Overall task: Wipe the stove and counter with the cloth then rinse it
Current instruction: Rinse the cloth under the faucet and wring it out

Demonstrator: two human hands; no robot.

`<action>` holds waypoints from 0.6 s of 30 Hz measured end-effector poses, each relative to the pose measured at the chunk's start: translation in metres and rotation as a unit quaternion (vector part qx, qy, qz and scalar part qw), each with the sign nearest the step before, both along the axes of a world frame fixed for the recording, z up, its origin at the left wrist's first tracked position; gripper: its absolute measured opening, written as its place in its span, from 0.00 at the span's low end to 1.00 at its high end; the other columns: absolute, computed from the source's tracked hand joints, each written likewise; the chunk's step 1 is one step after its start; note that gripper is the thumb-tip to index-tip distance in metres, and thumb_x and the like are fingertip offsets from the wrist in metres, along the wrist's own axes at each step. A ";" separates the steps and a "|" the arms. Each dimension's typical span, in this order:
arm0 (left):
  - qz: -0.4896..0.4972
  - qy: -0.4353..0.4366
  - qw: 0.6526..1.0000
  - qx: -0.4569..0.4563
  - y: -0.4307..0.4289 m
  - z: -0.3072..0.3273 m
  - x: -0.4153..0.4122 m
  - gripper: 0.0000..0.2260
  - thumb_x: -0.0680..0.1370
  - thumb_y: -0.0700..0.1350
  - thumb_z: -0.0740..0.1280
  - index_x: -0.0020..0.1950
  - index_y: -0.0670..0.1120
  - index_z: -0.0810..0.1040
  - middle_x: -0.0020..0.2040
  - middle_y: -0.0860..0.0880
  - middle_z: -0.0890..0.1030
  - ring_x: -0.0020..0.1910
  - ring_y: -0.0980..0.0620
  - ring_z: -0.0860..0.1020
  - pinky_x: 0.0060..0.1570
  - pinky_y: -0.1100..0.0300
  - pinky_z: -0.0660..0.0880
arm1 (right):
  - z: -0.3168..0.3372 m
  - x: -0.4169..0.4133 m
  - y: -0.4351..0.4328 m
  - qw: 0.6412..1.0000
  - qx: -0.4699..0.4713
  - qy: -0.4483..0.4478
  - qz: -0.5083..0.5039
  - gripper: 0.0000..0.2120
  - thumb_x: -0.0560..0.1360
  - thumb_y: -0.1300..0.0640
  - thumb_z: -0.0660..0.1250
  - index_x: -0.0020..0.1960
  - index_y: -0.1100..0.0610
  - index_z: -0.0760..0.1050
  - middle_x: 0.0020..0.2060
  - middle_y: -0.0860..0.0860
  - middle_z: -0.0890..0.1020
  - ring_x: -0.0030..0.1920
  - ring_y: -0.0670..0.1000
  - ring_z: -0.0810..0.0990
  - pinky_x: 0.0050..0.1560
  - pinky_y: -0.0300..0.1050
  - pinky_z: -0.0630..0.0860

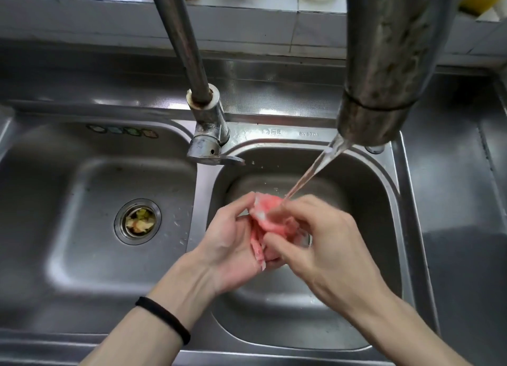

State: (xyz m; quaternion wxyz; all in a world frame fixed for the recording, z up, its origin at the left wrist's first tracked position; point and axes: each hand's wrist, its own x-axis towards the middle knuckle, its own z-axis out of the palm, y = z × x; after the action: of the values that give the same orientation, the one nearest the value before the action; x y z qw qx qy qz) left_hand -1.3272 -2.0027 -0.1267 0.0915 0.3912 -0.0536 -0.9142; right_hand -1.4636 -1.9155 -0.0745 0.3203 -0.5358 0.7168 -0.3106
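Note:
A crumpled pink cloth (270, 214) is bunched between both my hands over the right basin (365, 201) of a steel double sink. My left hand (233, 242) cups it from below and the left, fingers curled around it. From the right, my right hand (321, 242) pinches and presses the cloth. Water streams from the tap spout (384, 91) at the upper right and lands on the top of the cloth. Much of the cloth is hidden inside my hands.
The left basin (68, 228) has a drain strainer (138, 221) holding food scraps. The tap base and lever (208, 135) stand on the divider between the basins. A steel counter (461, 201) runs along the right. Jars and containers line the tiled ledge behind.

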 end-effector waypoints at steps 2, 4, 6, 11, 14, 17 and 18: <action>0.017 0.002 1.000 -0.007 0.000 0.002 -0.006 0.15 0.77 0.50 0.67 0.56 0.41 0.82 0.43 0.43 0.83 0.40 0.46 0.82 0.46 0.52 0.83 | 0.002 0.000 0.015 0.999 -0.029 -0.017 0.025 0.07 0.74 0.53 0.78 0.52 0.48 0.85 0.45 0.41 0.84 0.47 0.43 0.84 0.50 0.42 0.79; -0.007 -0.026 0.999 -0.022 0.000 0.004 -0.011 0.08 0.74 0.40 0.69 0.51 0.40 0.79 0.38 0.43 0.81 0.32 0.49 0.80 0.35 0.59 0.79 | 0.002 -0.009 0.029 0.996 -0.083 0.012 0.013 0.08 0.76 0.55 0.74 0.56 0.49 0.85 0.53 0.40 0.85 0.55 0.43 0.84 0.54 0.43 0.81; -0.050 -0.049 0.997 -0.031 -0.002 0.008 -0.013 0.04 0.75 0.33 0.66 0.48 0.39 0.77 0.37 0.44 0.77 0.28 0.54 0.73 0.26 0.66 0.69 | -0.001 -0.023 0.038 0.991 -0.093 0.095 0.010 0.22 0.76 0.60 0.72 0.69 0.47 0.79 0.67 0.40 0.79 0.65 0.43 0.81 0.58 0.48 0.82; -0.295 0.049 0.948 -0.111 -0.014 0.035 -0.017 0.11 0.76 0.31 0.63 0.42 0.47 0.73 0.33 0.51 0.65 0.23 0.62 0.61 0.20 0.71 0.54 | -0.017 -0.027 0.028 0.950 -0.042 0.259 0.171 0.47 0.72 0.63 0.76 0.84 0.56 0.56 0.83 0.53 0.59 0.75 0.56 0.73 0.52 0.49 0.85; -0.420 0.046 0.886 -0.190 -0.021 0.047 -0.025 0.16 0.75 0.30 0.62 0.35 0.49 0.70 0.29 0.53 0.65 0.21 0.62 0.60 0.19 0.70 0.53 | -0.025 -0.025 0.014 0.937 -0.093 0.301 0.153 0.31 0.76 0.58 0.74 0.76 0.64 0.70 0.65 0.59 0.81 0.53 0.60 0.84 0.38 0.53 0.83; -0.542 -0.021 0.792 -0.279 -0.024 0.050 -0.033 0.23 0.75 0.29 0.61 0.27 0.52 0.66 0.25 0.54 0.65 0.21 0.58 0.59 0.21 0.67 0.54 | -0.026 -0.025 -0.004 0.886 -0.137 0.411 0.164 0.08 0.70 0.61 0.68 0.48 0.59 0.83 0.36 0.54 0.80 0.34 0.57 0.78 0.30 0.50 0.73; -0.573 -0.048 0.758 -0.307 -0.024 0.048 -0.035 0.21 0.74 0.31 0.62 0.27 0.52 0.64 0.25 0.54 0.65 0.22 0.57 0.60 0.22 0.66 0.55 | -0.022 -0.024 -0.010 0.881 -0.117 0.424 0.175 0.03 0.68 0.60 0.70 0.41 0.57 0.80 0.32 0.53 0.79 0.31 0.57 0.78 0.30 0.48 0.70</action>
State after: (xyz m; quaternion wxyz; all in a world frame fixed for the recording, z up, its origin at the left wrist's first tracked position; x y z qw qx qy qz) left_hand -1.3624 -2.0272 -0.0786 -0.3373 0.2818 -0.5503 -0.7100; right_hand -1.4877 -1.9258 -0.0967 -0.0306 -0.7666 0.6371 -0.0745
